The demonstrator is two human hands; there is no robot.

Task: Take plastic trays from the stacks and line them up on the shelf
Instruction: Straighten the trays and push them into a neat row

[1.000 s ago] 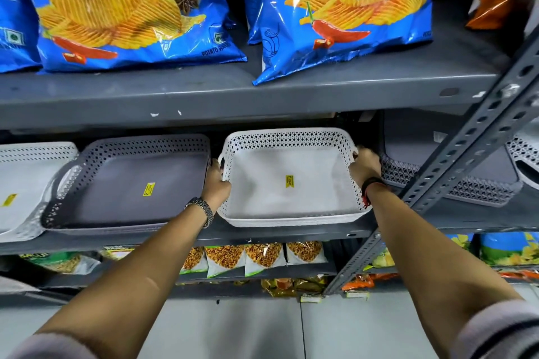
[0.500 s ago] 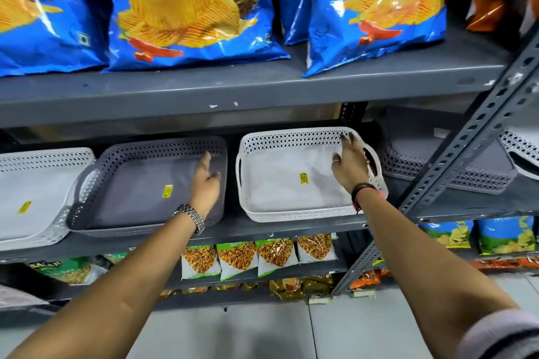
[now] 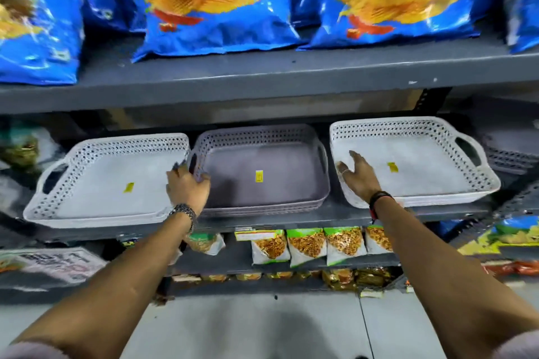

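Three perforated plastic trays stand side by side on the middle shelf (image 3: 335, 217): a white tray (image 3: 96, 183) on the left, a grey tray stack (image 3: 280, 183) in the centre and a white tray (image 3: 423, 175) on the right. Each carries a yellow sticker. My left hand (image 3: 188, 185) curls over the grey stack's left handle. My right hand (image 3: 357, 176) hovers with spread fingers over the left front corner of the right white tray. A further grey stack (image 3: 507, 151) sits at the far right, partly hidden.
Blue chip bags (image 3: 215, 0) fill the upper shelf (image 3: 262, 79). Small snack packets (image 3: 309, 245) line the lower shelf under the trays. A slanted perforated metal brace (image 3: 516, 201) crosses at the right. Grey floor lies below.
My right hand has let go of the right white tray and drawn to its left front corner. My left hand has moved left onto the grey stack's left handle. The view has swung left.
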